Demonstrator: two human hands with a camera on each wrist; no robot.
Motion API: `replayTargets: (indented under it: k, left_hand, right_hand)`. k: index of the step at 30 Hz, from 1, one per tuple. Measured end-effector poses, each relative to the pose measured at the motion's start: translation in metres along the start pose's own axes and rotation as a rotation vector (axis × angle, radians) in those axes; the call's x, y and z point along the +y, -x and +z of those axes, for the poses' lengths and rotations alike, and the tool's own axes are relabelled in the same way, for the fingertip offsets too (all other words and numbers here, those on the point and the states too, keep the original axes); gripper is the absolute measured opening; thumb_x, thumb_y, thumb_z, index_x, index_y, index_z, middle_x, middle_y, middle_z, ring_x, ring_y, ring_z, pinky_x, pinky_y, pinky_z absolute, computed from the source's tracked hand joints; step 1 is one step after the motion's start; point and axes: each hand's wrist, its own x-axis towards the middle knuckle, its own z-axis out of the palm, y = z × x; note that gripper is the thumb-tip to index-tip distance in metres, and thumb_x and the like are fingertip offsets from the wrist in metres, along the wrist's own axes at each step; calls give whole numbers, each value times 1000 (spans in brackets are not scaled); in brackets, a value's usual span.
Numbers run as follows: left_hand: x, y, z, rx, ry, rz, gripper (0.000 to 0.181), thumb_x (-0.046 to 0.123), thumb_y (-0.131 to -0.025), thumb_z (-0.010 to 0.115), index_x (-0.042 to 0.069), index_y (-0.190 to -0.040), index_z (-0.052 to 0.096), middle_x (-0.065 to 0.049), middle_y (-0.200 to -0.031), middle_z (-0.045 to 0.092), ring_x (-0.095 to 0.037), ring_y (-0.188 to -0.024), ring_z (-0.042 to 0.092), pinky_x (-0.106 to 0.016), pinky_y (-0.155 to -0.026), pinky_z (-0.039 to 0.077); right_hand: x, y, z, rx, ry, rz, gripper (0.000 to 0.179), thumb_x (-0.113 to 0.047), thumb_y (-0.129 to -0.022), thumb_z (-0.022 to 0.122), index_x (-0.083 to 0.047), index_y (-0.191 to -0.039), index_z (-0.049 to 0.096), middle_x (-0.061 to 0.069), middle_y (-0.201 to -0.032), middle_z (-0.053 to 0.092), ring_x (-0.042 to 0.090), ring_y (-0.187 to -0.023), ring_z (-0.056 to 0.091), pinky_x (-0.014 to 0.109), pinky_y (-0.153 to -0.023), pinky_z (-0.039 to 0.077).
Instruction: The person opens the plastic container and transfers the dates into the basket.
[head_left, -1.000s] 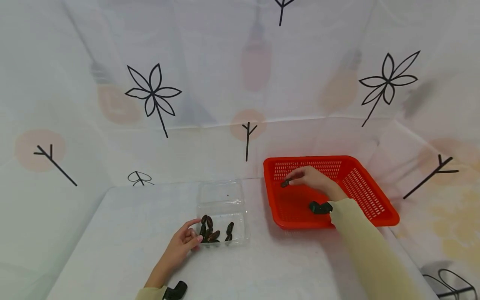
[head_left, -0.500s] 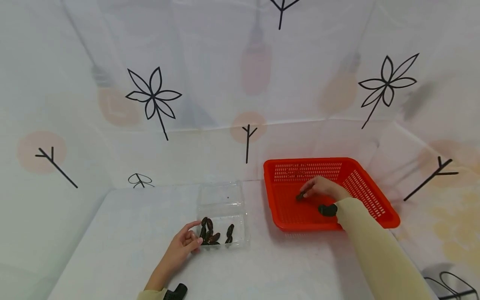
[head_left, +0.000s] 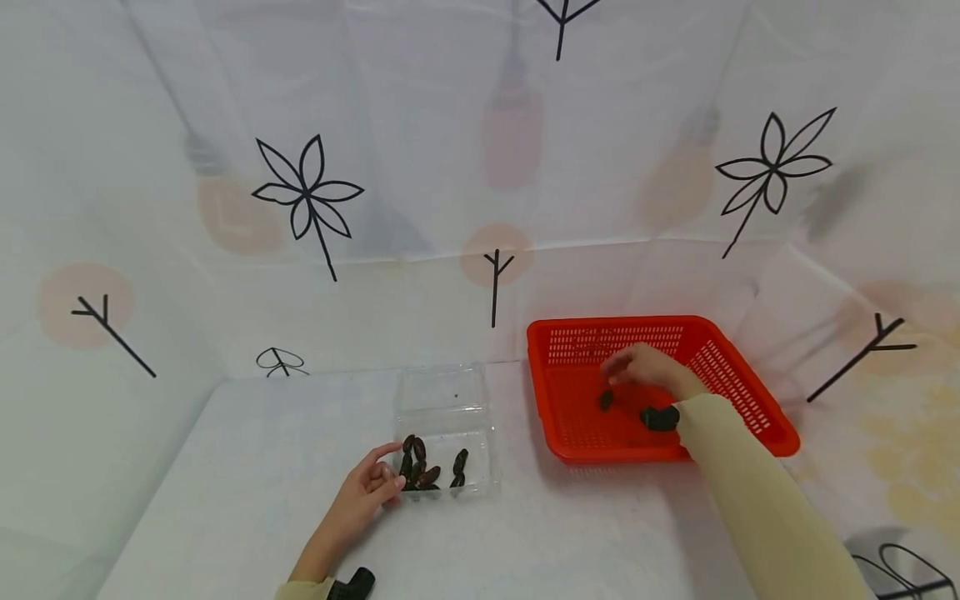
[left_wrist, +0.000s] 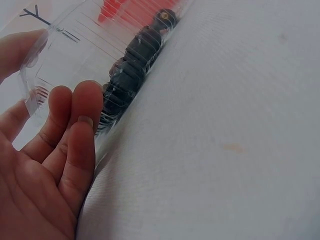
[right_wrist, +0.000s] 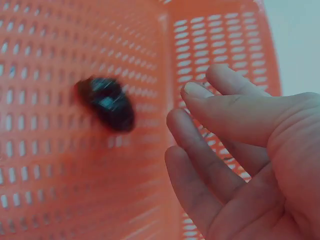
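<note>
My left hand (head_left: pixel 367 483) holds the left side of a clear plastic clamshell box (head_left: pixel 480 442) by its edge. Several dark brown dates (head_left: pixel 418 467) lie inside, most of them towards its left side; through the wall, the left wrist view shows a row of them (left_wrist: pixel 127 77). Over the red basket (head_left: pixel 600 454), my right hand (head_left: pixel 648 368) has its fingers loosely spread with nothing between them. One date (head_left: pixel 607 399) is in the basket, just below those fingertips; in the right wrist view this date (right_wrist: pixel 107 104) appears blurred and apart from the hand.
The box's lid (head_left: pixel 441 387) is folded back towards the wall. A white cloth (head_left: pixel 247 467) covers the table, and a patterned cloth (head_left: pixel 420 308) hangs behind it. The basket's perforated walls rise around my right hand.
My right hand has moved right and down inside the basket and let go of the date. The left hand has stayed at the box.
</note>
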Motion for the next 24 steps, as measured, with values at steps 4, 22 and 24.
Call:
replayTargets:
  k: [4,22,24]
  left_hand:
    - [1,0,0,2,-14,-5,58,9,-96,67,1,-147,40,-5,-80,54,-18,-69,61,-29,-65,52]
    - [-1,-1,-1,1,-12,24,57,9,-95,67,1,-145,42,-4,-79,54,-16,-67,60,-28,-64,51]
    - [0,-1,-2,1,-12,23,57,9,-95,67,0,-146,42,-4,-79,54,-16,-67,60,-28,-64,51]
  right_hand:
    - [-14,1,-3,24,11,-51,32,-5,-95,64,-1,-127,66,20,-125,64,34,-111,59,53,-97,46]
    - [-136,-2,51,-102,-80,-325,25,-5,-94,67,-4,-119,72,13,-114,70,28,-104,67,39,-90,53]
    - [-146,-5,62,-140,-89,-340,24,-5,-93,67,-5,-117,72,13,-113,70,26,-103,67,37,-88,54]
